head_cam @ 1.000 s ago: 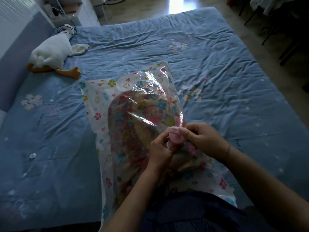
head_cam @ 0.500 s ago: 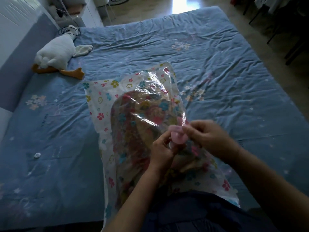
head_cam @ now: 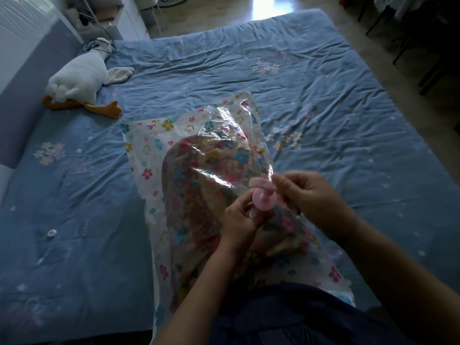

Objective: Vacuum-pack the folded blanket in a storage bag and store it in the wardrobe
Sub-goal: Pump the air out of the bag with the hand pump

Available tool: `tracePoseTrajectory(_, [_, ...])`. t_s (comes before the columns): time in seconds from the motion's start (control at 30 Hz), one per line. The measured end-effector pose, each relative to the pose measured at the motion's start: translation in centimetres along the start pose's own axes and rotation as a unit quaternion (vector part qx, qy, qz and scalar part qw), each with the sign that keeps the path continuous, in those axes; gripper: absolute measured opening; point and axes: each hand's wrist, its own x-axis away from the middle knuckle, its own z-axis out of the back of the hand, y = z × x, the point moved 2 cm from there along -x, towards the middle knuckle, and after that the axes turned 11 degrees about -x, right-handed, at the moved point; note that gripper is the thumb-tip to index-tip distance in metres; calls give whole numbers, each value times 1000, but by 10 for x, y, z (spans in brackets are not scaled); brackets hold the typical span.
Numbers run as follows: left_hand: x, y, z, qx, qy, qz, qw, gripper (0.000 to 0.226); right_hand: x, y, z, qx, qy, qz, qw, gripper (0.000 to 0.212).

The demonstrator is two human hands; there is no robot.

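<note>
Pinches pink cap (head_cam: 260, 183) with right hand (head_cam: 307, 192); grips pink valve (head_cam: 264, 200) just beneath with left hand (head_cam: 240, 221), the nearer one. Sits between both hands on storage bag (head_cam: 149, 155) with folded blanket (head_cam: 199, 195) inside, lying lengthwise away from body on bed (head_cam: 323, 108). Looks unvacuumed.

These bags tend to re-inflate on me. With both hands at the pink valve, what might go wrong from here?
1. The right hand pinches the pink cap, raised above the pink valve, which the left hand grips; a cap closed askew would probably let air back in.
2. The storage bag lies loose and creased over the blanket; film could get drawn against the valve and block it.
</note>
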Motion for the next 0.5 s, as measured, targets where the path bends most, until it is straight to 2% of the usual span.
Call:
tracePoseTrajectory(0.1, [-2, -6, 0, 2, 8, 16, 1000, 50, 0, -52, 2, -108, -12, 85, 990, 37])
tracePoseTrajectory(0.17, [-2, -6, -1, 4, 9, 15, 1000, 53, -1, -56, 4, -121, -9, 113, 986, 35])
tracePoseTrajectory(0.23, [-1, -5, -1, 9, 8, 10, 1000, 50, -5, -26, 1, -59, -2, 74, 996, 36])
tracePoseTrajectory(0.3, [-1, -4, 0, 6, -2, 4, 1000, 44, -5, 15, -3, 12, 0, -12, 1000, 43])
tracePoseTrajectory(0.37, [1, -5, 1, 2, -10, -1, 1000, 41, 0, 38, -5, 38, 6, -60, 997, 44])
tracePoseTrajectory(0.5, [-1, -2, 1, 2, 0, 2, 1000, 44, 4, -14, -5, -63, 23, 16, 998, 41])
